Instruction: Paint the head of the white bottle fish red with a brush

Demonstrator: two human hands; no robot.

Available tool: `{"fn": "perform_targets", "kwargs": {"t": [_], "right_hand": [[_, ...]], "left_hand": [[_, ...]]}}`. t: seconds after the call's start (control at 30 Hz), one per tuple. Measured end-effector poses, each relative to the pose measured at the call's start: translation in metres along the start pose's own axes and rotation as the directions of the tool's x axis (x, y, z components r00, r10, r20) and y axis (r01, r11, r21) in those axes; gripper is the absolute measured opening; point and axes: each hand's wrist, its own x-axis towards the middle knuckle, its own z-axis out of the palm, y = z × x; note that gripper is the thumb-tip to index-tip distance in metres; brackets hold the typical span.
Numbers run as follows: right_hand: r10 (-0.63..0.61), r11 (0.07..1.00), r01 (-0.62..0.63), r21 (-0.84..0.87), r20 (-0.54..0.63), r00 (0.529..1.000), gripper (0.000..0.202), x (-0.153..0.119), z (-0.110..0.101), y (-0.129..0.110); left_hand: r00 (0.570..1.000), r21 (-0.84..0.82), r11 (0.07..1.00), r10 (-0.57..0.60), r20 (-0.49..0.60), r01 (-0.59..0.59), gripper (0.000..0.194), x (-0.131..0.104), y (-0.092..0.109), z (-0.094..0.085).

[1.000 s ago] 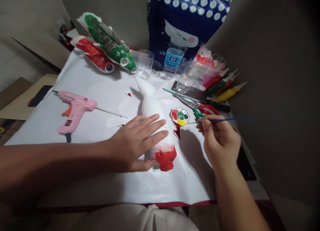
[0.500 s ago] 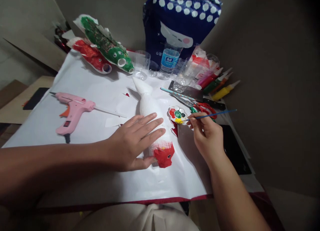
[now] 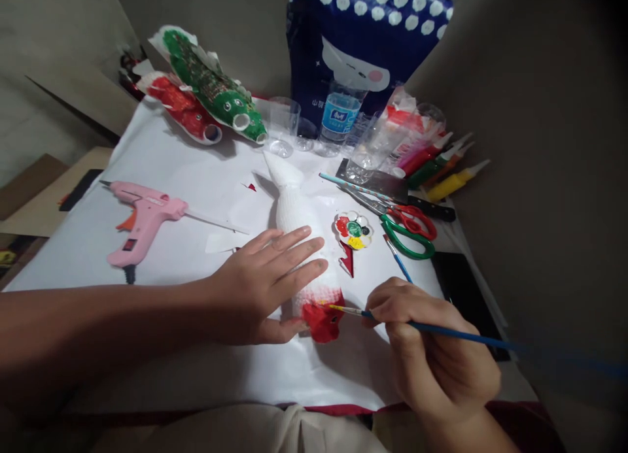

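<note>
A white fish-shaped figure [image 3: 293, 208] with a red-painted head lies on the white-covered table. My left hand [image 3: 267, 286] rests across its body, fingers spread, thumb beside the head. In my right hand [image 3: 432, 342] is a blue paintbrush [image 3: 454, 333], whose yellow-coated tip touches the top of the red head near a small yellow mark. Just beyond the brush sits a flower-shaped palette [image 3: 354, 229] with red, green, black and yellow paint. A dark red cut piece [image 3: 347, 259] lies against the palette's near side. Another blue brush [image 3: 398, 258] rests on the table to the right.
A pink glue gun [image 3: 147, 218] lies at left. Green and red painted fish [image 3: 206, 80] stand at the back left, by clear cups [image 3: 283, 126] and a bottle [image 3: 338, 116]. Scissors [image 3: 407, 240], a knife [image 3: 432, 208] and paint tubes [image 3: 454, 182] are at right.
My right hand has moved from the palette toward me, bringing the brush tip from the yellow paint to the red head. The second blue brush is now uncovered. My left hand keeps its place on the figure.
</note>
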Motion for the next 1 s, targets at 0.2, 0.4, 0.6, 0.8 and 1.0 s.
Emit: {"fn": "perform_targets", "kwargs": {"t": [0.2,0.4,0.6,0.8,1.0], "right_hand": [[-0.015,0.999,0.012,0.043,0.077,0.997,0.021,0.0049,-0.0001,-0.0021],[-0.002,0.999,0.000,0.032,0.058,0.998,0.021,0.0050,0.0018,-0.0011],[-0.002,1.000,0.001,0.017,0.059,0.998,0.022,0.0057,0.0027,-0.0005],[0.022,1.000,-0.021,-0.013,0.043,0.999,0.020,0.0030,0.0025,0.0008],[0.025,1.000,-0.025,-0.014,0.036,0.999,0.020,0.0030,0.0020,0.0006]], "left_hand": [[1.000,0.018,1.000,0.002,0.013,-0.002,0.058,0.0007,0.0000,0.0003],[1.000,-0.003,1.000,-0.007,0.016,0.007,0.061,0.0011,0.0003,-0.0010],[1.000,0.001,1.000,0.002,0.001,-0.002,0.058,0.0011,0.0001,-0.0009],[1.000,0.012,1.000,-0.002,0.012,0.002,0.057,0.0006,0.0000,-0.0001],[1.000,0.004,1.000,0.007,-0.002,-0.007,0.057,0.0015,0.0001,-0.0001]]}}
